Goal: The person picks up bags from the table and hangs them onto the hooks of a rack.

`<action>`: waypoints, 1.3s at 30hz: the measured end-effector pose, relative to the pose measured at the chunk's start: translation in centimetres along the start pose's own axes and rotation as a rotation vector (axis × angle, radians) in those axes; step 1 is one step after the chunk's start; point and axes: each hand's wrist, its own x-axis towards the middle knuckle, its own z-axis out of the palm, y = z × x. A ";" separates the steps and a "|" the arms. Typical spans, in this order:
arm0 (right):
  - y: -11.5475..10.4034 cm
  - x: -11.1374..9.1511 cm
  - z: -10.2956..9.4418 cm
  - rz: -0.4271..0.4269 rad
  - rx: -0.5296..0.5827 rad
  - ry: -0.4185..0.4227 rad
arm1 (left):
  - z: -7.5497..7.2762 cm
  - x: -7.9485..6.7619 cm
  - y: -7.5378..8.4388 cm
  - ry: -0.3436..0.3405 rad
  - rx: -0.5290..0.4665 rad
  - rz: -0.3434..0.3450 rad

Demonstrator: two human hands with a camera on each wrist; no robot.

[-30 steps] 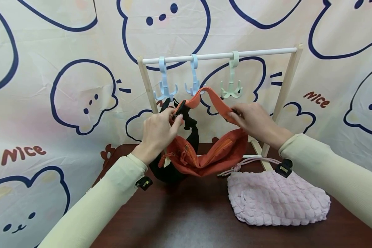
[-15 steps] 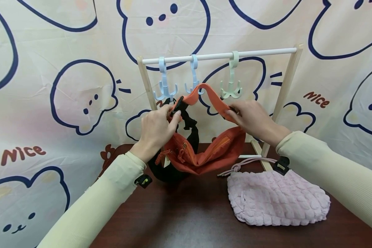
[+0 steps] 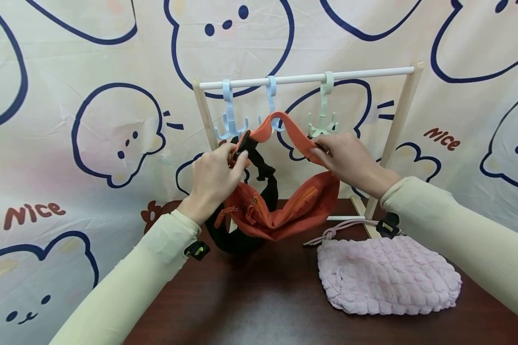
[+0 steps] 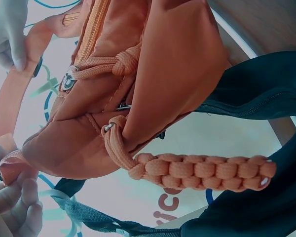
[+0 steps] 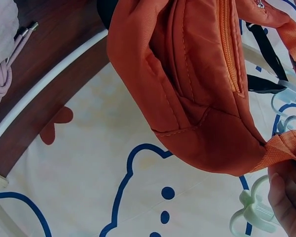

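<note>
An orange waist bag (image 3: 315,196) hangs in the air between my hands, its strap (image 3: 300,139) arching above it. My left hand (image 3: 211,179) pinches the strap end by a black buckle (image 3: 245,144). On the other side, my right hand (image 3: 349,155) grips the strap between thumb and fingers. The arch's top overlaps the middle blue hook (image 3: 271,93) in the head view. A braided zipper pull (image 4: 202,172) dangles from the bag in the left wrist view. In the right wrist view, the right fingers (image 5: 286,197) hold the webbing at the bag's end.
A rack with a white bar (image 3: 371,73) carries another blue hook (image 3: 229,112) at left and a green hook (image 3: 323,108) at right. A black bag (image 3: 237,243) is behind the orange one. A pink quilted bag (image 3: 388,275) lies on the brown table (image 3: 250,306).
Both hands have shifted slightly left and the strap's arch has risen, moving over the middle hook in view. The grips on the orange waist bag stay the same.
</note>
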 end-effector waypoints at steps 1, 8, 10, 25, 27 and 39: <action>0.0 0.1 0.0 0.002 -0.004 0.000 | 0.0 0.0 0.0 -0.001 -0.002 -0.001; -0.3 0.4 0.1 0.008 -0.021 -0.008 | -0.4 0.6 0.0 -0.007 -0.016 -0.015; -0.4 0.5 0.1 0.008 -0.020 -0.009 | -0.5 0.7 0.0 -0.011 -0.021 -0.021; -0.5 1.0 0.4 -0.005 -0.012 -0.009 | -0.7 0.9 -0.3 -0.003 -0.002 -0.030; -0.6 1.1 0.5 -0.002 -0.008 -0.011 | -0.8 0.9 -0.3 -0.004 -0.006 -0.034; -0.7 1.3 0.9 0.043 0.033 -0.053 | -0.8 1.0 -0.7 -0.011 -0.011 -0.047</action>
